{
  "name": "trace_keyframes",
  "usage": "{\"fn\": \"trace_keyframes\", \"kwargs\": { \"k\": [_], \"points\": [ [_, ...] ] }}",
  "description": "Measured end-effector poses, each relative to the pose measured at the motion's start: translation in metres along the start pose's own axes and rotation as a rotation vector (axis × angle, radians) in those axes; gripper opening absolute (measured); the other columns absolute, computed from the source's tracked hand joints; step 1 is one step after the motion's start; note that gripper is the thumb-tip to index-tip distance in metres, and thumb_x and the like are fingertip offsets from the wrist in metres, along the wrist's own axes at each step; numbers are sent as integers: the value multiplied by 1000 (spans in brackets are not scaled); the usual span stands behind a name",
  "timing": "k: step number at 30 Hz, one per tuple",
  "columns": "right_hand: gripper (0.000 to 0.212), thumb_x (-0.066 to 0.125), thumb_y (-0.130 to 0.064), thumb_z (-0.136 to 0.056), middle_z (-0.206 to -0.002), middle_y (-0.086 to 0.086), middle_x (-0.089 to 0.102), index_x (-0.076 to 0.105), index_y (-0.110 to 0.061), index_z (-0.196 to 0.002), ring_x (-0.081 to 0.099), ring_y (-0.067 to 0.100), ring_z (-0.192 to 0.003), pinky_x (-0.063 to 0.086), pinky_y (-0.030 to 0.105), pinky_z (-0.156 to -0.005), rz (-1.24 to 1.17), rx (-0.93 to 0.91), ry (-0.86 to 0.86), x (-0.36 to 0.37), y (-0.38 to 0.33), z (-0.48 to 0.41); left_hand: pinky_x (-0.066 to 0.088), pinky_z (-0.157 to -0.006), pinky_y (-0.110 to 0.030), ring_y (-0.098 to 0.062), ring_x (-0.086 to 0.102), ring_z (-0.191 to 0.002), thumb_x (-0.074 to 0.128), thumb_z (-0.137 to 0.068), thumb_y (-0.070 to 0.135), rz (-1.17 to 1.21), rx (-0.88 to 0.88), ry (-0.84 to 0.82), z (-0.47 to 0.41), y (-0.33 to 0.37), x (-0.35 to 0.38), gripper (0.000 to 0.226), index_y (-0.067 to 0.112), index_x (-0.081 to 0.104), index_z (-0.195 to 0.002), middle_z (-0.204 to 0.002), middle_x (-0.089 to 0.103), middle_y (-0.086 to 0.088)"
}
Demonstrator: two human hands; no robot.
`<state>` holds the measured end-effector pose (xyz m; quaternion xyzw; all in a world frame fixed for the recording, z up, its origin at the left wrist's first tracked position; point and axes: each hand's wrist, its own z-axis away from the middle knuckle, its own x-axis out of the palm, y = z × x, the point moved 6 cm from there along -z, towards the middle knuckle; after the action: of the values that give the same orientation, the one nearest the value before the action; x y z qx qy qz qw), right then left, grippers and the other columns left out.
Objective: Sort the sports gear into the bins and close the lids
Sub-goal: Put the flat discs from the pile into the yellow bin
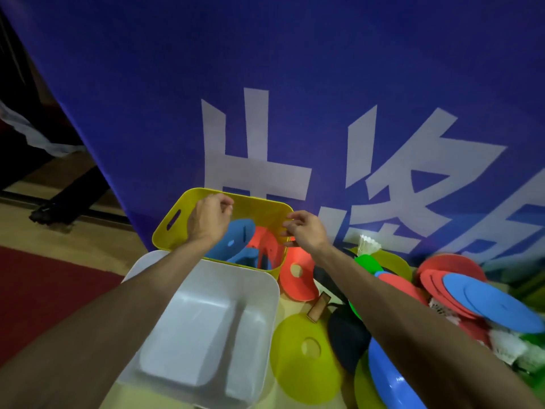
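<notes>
A yellow bin (174,228) stands against the banner, with blue disc cones (236,237) and red disc cones (267,246) inside it. My left hand (211,221) hovers over the bin, fingertips pinched together just inside the far rim with nothing visible in them. My right hand (306,233) pinches the bin's right rim. An empty white bin (259,293) sits in front of the yellow one, under my left forearm. No lids are in view.
Loose gear lies to the right: a red disc (296,283) leaning on the yellow bin, a yellow-green disc (295,370), a black paddle (348,338), a blue disc (389,382), a shuttlecock (367,243), and stacked red and blue discs (486,302). The blue banner (295,84) stands behind, with a red mat (44,290) to the left.
</notes>
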<state>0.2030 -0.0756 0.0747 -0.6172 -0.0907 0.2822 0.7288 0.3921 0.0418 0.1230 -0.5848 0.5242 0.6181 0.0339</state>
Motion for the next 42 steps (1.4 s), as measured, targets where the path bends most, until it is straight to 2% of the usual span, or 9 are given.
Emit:
{"fn": "trace_keyframes", "kwargs": {
  "k": [4, 8, 14, 20, 24, 31, 35, 39, 42],
  "points": [
    [18, 52, -3, -93, -94, 11, 62, 56, -9, -109, 64, 17, -75, 57, 34, -62, 9, 26, 23, -41, 14, 1, 50, -76, -28, -16, 63, -82, 62, -87, 16, 63, 91, -61, 9, 32, 26, 13, 18, 71, -95, -101, 68, -1],
    [13, 53, -3, -93, -90, 11, 62, 57, -9, -104, 61, 17, -68, 52, 28, -56, 39, 43, 44, -89, 28, 9, 41, -79, -16, -9, 53, -78, 66, -83, 11, 127, 247, -217, 29, 83, 67, 19, 14, 70, -102, -101, 62, -5],
    [13, 57, -3, -90, -85, 10, 64, 61, -11, -99, 59, 16, -67, 48, 25, -62, 137, 59, 94, -179, 58, 28, 43, -95, -28, -19, 58, -102, 67, -83, 18, 88, 437, -467, 77, 155, 139, 27, 16, 66, -110, -106, 58, -4],
    [15, 60, -10, -86, -84, 7, 72, 64, -21, -95, 70, 23, -82, 53, 35, -76, 328, 79, 142, -278, 112, 45, 41, -99, -35, -19, 54, -113, 64, -85, 27, -67, 527, -715, 127, 207, 225, 29, 20, 63, -113, -113, 57, -2],
    [20, 57, -10, -88, -89, 0, 68, 66, -15, -105, 64, 17, -80, 43, 12, -60, 432, 92, 171, -324, 144, 61, 40, -99, -34, -20, 53, -114, 63, -84, 28, -171, 530, -853, 163, 226, 283, 27, 24, 64, -110, -113, 58, -2],
    [25, 53, -9, -88, -100, 5, 71, 68, -14, -108, 65, 20, -92, 46, 22, -74, 481, 117, 148, -369, 194, 76, 43, -95, -34, -21, 52, -115, 63, -86, 34, -380, 531, -963, 202, 226, 359, 39, 22, 59, -123, -117, 57, -3],
    [24, 55, -11, -90, -102, 6, 70, 65, -13, -112, 66, 23, -89, 53, 31, -72, 457, 133, 109, -377, 210, 75, 43, -97, -38, -24, 51, -116, 65, -83, 41, -347, 399, -951, 202, 233, 386, 33, 23, 65, -111, -117, 60, -3],
    [23, 54, -14, -92, -98, 4, 70, 65, -14, -112, 64, 21, -84, 48, 19, -62, 468, 119, 108, -384, 221, 73, 40, -98, -41, -27, 45, -118, 71, -71, 56, -444, 321, -940, 198, 242, 405, 42, 26, 62, -98, -118, 54, -4],
    [22, 52, -14, -93, -98, 3, 70, 65, -15, -110, 64, 18, -87, 47, 18, -65, 486, 116, 118, -393, 228, 74, 35, -100, -45, -29, 39, -123, 73, -61, 66, -558, 311, -946, 202, 249, 414, 71, 20, 54, -111, -127, 44, -9]
  ]
}}
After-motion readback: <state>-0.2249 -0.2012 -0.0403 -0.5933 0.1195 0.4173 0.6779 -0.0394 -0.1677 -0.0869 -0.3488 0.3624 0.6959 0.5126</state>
